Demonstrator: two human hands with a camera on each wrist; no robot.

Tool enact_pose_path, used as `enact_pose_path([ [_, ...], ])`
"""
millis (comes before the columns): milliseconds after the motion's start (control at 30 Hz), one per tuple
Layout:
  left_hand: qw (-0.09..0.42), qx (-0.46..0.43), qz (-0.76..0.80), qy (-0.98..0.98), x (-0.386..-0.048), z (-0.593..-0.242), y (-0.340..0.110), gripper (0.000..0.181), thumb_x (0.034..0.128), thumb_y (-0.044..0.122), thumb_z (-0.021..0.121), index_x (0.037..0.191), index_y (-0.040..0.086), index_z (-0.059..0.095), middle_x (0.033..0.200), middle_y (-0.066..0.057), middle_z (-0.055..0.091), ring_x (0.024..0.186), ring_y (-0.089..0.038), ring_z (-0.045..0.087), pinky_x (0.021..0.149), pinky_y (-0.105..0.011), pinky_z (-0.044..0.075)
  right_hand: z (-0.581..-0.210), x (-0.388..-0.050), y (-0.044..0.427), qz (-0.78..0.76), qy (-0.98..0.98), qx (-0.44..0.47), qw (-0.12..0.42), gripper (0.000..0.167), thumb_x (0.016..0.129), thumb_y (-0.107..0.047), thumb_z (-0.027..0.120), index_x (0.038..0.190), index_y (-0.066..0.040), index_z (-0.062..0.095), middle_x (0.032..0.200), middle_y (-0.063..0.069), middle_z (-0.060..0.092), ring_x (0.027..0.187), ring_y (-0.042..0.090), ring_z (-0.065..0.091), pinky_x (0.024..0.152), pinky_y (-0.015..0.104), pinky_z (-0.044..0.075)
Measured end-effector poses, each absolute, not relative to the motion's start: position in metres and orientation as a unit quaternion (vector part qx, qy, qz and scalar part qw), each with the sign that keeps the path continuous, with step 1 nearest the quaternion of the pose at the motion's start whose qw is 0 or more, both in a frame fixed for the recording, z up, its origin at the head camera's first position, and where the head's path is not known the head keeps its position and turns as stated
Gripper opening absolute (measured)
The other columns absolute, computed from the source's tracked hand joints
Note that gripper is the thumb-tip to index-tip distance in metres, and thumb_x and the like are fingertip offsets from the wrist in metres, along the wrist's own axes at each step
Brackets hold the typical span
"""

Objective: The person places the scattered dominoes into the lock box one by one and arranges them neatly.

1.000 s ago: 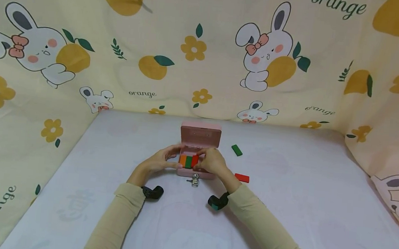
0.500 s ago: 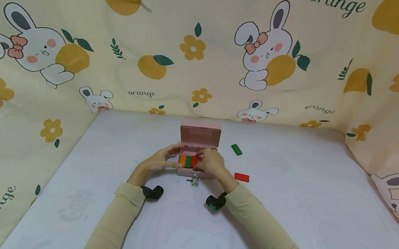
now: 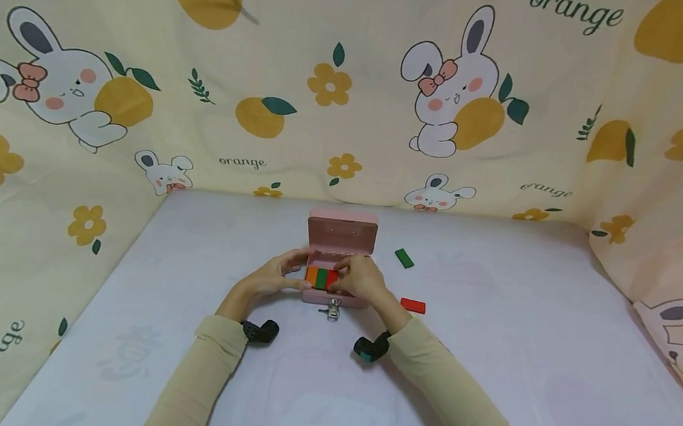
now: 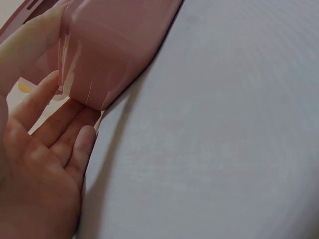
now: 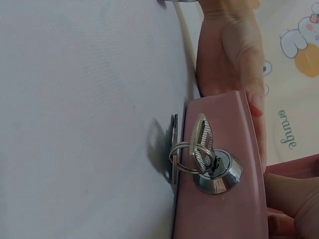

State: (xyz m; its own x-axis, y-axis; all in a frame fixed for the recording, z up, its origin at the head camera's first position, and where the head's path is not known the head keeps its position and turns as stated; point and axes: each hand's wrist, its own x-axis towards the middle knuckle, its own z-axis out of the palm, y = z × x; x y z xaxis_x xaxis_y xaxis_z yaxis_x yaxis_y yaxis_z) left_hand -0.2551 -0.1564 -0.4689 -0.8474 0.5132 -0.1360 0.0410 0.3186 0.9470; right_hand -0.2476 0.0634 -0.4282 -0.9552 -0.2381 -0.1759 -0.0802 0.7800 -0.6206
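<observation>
Hardly anything has moved since the earlier head frame: inside the open pink box (image 3: 353,302), the right hand (image 3: 362,278) pinches a red block (image 3: 331,280) beside a green block (image 3: 321,279) and an orange block (image 3: 311,276). Left-wrist view: the left hand (image 4: 42,154) grips the box's end between thumb and fingers. Right-wrist view: a key (image 5: 201,142) sits in the front lock (image 5: 218,183).

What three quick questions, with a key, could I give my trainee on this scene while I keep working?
1. True or false: the lid of the pink box stands open.
2. Fill in: inside, the block between the orange block and the red block at the right hand is ____.
3. Choose: the loose green block lies
A) on the lid
B) on the white table, right of the box
C) in the right hand

Key: 1 true; 2 green; 3 B.
</observation>
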Motion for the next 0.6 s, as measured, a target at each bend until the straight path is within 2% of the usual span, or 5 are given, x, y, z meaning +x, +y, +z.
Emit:
enact_pose_path([
  [100,0.21,0.18,0.556,0.784,-0.255,-0.47,-0.157,0.081,0.0832,0.022,0.076,0.15,0.011,0.031,0.162,-0.011,0.024,0.15,-0.035,0.021,0.125,-0.053,0.018,-0.429,-0.246,0.066,-0.34,0.927,-0.102,0.119,0.036,0.076,-0.022,0.082,0.108,-0.008,0.073,0.08,0.007,0.063,0.077,0.018,0.053,0.06,0.021,0.039],
  [233,0.206,0.182,0.559,0.783,-0.255,-0.471,-0.156,0.079,0.0839,0.018,0.075,0.15,0.011,0.032,0.162,-0.011,0.025,0.15,-0.035,0.022,0.125,-0.053,0.019,-0.43,-0.244,0.07,-0.363,0.917,-0.134,0.097,0.034,0.076,-0.018,0.082,0.105,-0.004,0.073,0.067,0.003,0.052,0.067,0.014,0.047,0.054,0.019,0.032],
  [367,0.196,0.194,0.556,0.784,-0.255,-0.472,-0.154,0.076,0.085,0.015,0.073,0.149,0.01,0.032,0.162,-0.012,0.023,0.15,-0.036,0.022,0.124,-0.055,0.02,-0.43,-0.242,0.075,-0.383,0.907,-0.155,0.078,0.032,0.076,-0.016,0.081,0.103,-0.001,0.073,0.063,0.0,0.049,0.062,0.012,0.045,0.052,0.018,0.032],
  [600,0.196,0.188,0.554,0.787,-0.255,-0.471,-0.155,0.074,0.0859,0.012,0.072,0.149,0.011,0.033,0.162,-0.011,0.022,0.15,-0.035,0.021,0.124,-0.055,0.019,-0.423,-0.235,0.082,-0.397,0.9,-0.159,0.084,0.032,0.079,-0.016,0.079,0.105,0.001,0.072,0.064,0.002,0.05,0.062,0.012,0.044,0.052,0.018,0.032],
])
